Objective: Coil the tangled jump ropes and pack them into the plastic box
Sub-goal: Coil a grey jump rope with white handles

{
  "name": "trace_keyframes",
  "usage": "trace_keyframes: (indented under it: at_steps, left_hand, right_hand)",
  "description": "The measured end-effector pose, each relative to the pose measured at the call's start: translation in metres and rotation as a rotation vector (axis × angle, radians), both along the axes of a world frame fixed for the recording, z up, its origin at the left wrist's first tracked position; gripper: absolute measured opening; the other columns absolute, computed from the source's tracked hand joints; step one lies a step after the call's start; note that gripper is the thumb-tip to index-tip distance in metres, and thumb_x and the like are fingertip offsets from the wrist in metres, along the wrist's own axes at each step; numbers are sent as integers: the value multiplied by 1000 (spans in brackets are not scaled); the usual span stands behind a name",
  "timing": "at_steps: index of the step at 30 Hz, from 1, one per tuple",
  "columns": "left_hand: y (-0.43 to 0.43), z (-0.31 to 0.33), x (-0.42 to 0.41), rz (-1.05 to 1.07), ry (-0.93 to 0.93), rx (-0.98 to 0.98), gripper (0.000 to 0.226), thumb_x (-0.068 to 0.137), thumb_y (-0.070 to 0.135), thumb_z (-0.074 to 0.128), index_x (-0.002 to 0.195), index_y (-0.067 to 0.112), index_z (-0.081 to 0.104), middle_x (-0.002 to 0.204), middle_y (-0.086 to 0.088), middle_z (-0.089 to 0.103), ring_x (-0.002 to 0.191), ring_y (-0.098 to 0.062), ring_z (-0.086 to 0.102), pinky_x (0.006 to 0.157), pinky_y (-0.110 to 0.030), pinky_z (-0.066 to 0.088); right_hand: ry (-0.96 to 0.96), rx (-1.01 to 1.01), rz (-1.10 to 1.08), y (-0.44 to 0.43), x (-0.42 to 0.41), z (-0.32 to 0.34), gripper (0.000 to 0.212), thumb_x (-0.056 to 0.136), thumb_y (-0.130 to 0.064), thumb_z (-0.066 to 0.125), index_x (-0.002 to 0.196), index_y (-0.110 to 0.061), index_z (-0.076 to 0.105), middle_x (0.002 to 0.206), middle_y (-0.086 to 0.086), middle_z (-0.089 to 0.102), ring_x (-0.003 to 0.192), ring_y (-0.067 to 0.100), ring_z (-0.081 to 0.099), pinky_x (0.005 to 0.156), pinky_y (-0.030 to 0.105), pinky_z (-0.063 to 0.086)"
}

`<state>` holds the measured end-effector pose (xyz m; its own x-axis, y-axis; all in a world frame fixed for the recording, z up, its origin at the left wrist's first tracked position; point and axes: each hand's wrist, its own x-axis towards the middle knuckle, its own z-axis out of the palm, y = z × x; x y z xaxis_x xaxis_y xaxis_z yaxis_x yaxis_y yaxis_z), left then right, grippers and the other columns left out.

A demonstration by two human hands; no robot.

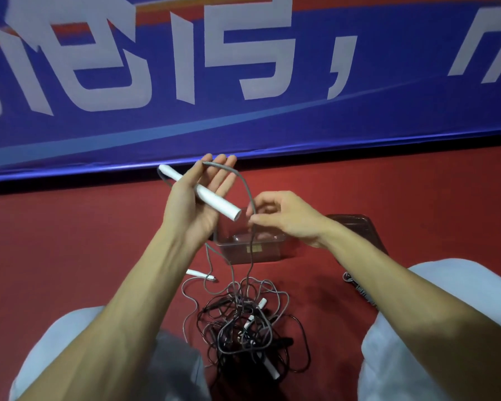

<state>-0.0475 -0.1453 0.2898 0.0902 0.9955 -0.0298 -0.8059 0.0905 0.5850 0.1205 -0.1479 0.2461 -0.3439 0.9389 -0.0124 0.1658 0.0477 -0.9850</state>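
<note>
My left hand [198,195] holds a white jump-rope handle [224,202] across its palm, thumb over it, fingers stretched out. A grey rope [248,192] loops over those fingertips and runs down to my right hand [284,217], which pinches it between thumb and fingers. Below the hands, the rope drops into a tangled heap of grey and black ropes [243,325] with white handles on the red floor between my knees. The clear plastic box [252,247] stands open on the floor just beyond the heap, under my right hand.
The box's lid [356,230] lies to the right of the box. Another white handle [198,274] lies left of the heap. A dark rope handle [359,287] sits by my right forearm. A blue banner wall [243,82] closes off the far side.
</note>
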Motion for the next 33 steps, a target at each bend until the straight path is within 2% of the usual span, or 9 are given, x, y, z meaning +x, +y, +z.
trace_keyframes:
  at_steps: [3,5,9,11,13,17,22,27,33]
  left_hand:
    - [9,-5,-9,-1,-143,-16,21,102,3,40,108,-3,59,99,-15,74,96,-29,72,90,-38,55]
    - [15,-11,-10,-16,4,-13,24,100,2,40,116,-2,57,105,-15,73,104,-27,70,90,-35,55]
    - [16,-27,4,-59,689,59,23,95,-4,46,107,4,63,105,-15,73,96,-26,72,83,-36,56]
    - [15,-35,6,20,1173,299,26,89,-4,51,93,14,70,92,-7,75,86,-21,72,78,-37,55]
    - [15,-40,7,8,1439,456,34,85,-4,52,83,23,73,86,-2,75,82,-16,70,80,-40,57]
    - [4,-38,13,-228,1413,471,31,89,-9,54,92,15,73,97,-15,74,81,-17,67,73,-33,56]
    - [-7,-40,19,-535,1295,463,25,97,-4,49,107,10,68,99,-6,76,90,-16,72,73,-19,53]
    - [-6,-38,15,-581,1221,412,16,99,4,51,105,2,66,98,-19,73,92,-27,72,75,-25,55]
    - [-13,-30,19,-471,1089,375,13,98,4,51,95,1,63,81,-13,72,77,-23,73,64,-23,56]
  right_hand:
    - [92,113,-62,-1,0,8,21,91,9,56,91,-12,63,73,4,65,68,13,66,64,35,61]
    - [146,163,-86,-2,2,13,22,90,10,56,92,-10,64,70,2,66,66,14,67,59,34,61]
    - [280,229,-138,-4,6,21,20,90,12,54,93,-6,62,68,2,66,64,17,68,56,36,61]
    - [370,249,-162,-4,10,26,19,91,12,53,93,-5,62,68,1,65,64,17,68,53,34,60]
    - [474,259,-173,-6,14,32,18,92,10,52,94,-5,62,68,1,65,63,16,67,51,31,58]
    - [682,256,-196,-6,21,47,14,92,6,51,97,-4,59,71,2,65,64,16,67,51,30,57]
    - [819,184,-341,0,27,46,10,96,1,52,98,-5,59,79,6,63,69,15,69,52,28,56]
    - [893,103,-522,8,31,40,5,94,-1,58,94,-5,60,85,9,63,69,16,69,57,30,57]
    - [863,-36,-631,12,27,33,16,95,-16,60,98,0,58,77,12,65,62,17,70,56,25,57]
